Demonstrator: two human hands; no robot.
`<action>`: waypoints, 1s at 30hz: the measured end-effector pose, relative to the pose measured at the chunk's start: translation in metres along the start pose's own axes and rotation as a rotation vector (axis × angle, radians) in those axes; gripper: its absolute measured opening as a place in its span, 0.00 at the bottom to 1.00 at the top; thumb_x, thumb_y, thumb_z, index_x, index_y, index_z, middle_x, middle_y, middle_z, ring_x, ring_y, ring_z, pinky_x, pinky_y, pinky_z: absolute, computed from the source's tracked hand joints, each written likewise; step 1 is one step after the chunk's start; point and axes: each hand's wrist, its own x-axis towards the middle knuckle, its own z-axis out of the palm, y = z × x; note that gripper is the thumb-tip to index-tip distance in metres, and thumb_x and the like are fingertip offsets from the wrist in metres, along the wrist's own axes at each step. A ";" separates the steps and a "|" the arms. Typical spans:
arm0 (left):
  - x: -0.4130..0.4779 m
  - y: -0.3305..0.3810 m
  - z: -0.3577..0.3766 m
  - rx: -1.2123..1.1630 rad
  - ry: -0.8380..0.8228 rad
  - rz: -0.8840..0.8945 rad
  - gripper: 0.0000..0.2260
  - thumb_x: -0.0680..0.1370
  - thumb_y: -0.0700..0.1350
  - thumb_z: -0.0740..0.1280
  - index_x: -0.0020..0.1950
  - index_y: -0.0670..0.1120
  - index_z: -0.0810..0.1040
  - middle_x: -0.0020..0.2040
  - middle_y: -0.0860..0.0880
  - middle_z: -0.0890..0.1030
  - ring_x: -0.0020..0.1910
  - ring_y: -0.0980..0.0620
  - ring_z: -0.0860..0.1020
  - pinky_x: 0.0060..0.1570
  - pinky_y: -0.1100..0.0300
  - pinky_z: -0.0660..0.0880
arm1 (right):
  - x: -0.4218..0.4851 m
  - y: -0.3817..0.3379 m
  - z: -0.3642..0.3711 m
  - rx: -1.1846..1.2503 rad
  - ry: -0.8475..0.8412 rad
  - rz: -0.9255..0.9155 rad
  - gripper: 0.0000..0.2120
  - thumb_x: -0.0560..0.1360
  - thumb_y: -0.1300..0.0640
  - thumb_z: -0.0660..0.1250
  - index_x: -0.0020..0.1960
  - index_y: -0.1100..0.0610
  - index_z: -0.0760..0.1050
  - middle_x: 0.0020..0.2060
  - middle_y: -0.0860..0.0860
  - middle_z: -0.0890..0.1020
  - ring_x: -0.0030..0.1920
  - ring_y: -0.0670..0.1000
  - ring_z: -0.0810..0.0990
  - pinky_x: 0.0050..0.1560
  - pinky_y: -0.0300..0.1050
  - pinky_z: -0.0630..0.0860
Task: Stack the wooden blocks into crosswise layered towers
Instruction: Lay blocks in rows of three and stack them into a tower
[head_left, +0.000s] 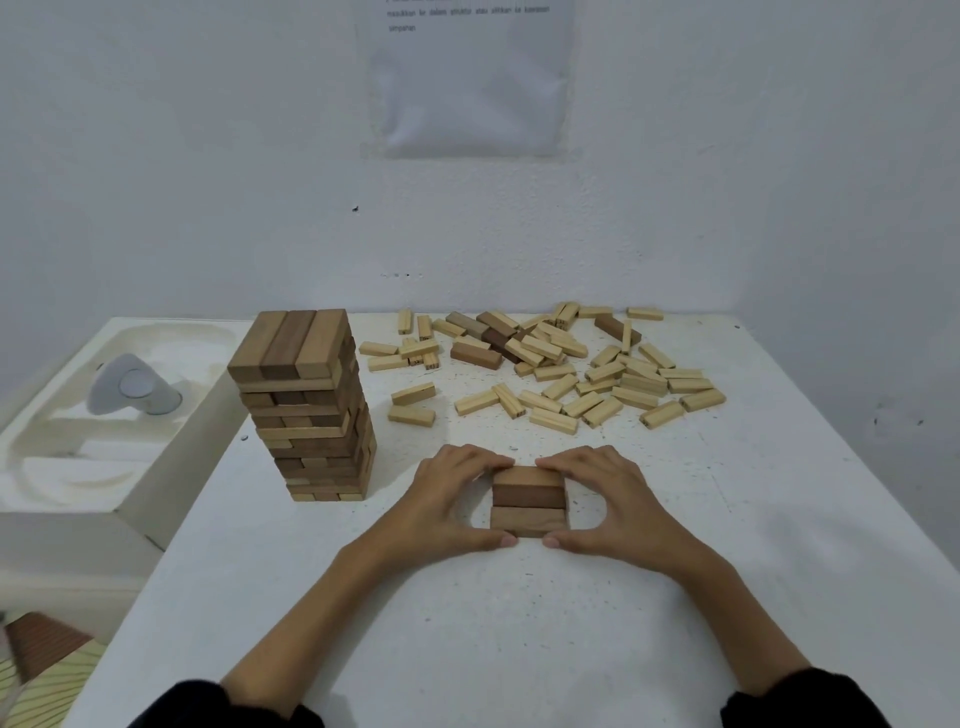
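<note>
Three brown wooden blocks lie side by side as one flat layer on the white table, near its middle. My left hand holds the layer from the left, fingers on its far edge and thumb on its near edge. My right hand holds it the same way from the right. A tall crosswise tower of brown and pale blocks stands to the left. A loose pile of pale and a few dark blocks lies at the back of the table.
A white moulded tray with a grey cup-like object sits left of the table. White walls close the back and right sides. A paper sheet hangs on the back wall.
</note>
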 end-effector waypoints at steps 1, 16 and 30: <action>0.000 0.000 -0.001 -0.006 0.005 0.003 0.32 0.65 0.67 0.68 0.67 0.60 0.67 0.61 0.64 0.69 0.62 0.66 0.62 0.60 0.64 0.61 | 0.000 0.000 0.000 -0.011 0.001 -0.011 0.33 0.61 0.29 0.65 0.64 0.33 0.62 0.59 0.36 0.70 0.61 0.38 0.64 0.61 0.42 0.58; -0.002 0.028 -0.038 0.034 0.072 0.124 0.29 0.63 0.64 0.70 0.62 0.56 0.72 0.56 0.57 0.73 0.56 0.61 0.68 0.54 0.69 0.65 | -0.004 -0.035 -0.036 0.034 0.099 -0.151 0.30 0.60 0.37 0.71 0.61 0.38 0.70 0.56 0.34 0.72 0.59 0.41 0.69 0.59 0.44 0.67; -0.009 0.089 -0.166 0.225 0.282 0.213 0.29 0.60 0.67 0.66 0.57 0.54 0.75 0.51 0.58 0.77 0.50 0.60 0.72 0.48 0.72 0.67 | 0.050 -0.137 -0.117 0.015 0.134 -0.334 0.29 0.62 0.43 0.76 0.61 0.44 0.73 0.55 0.39 0.75 0.56 0.43 0.71 0.56 0.37 0.66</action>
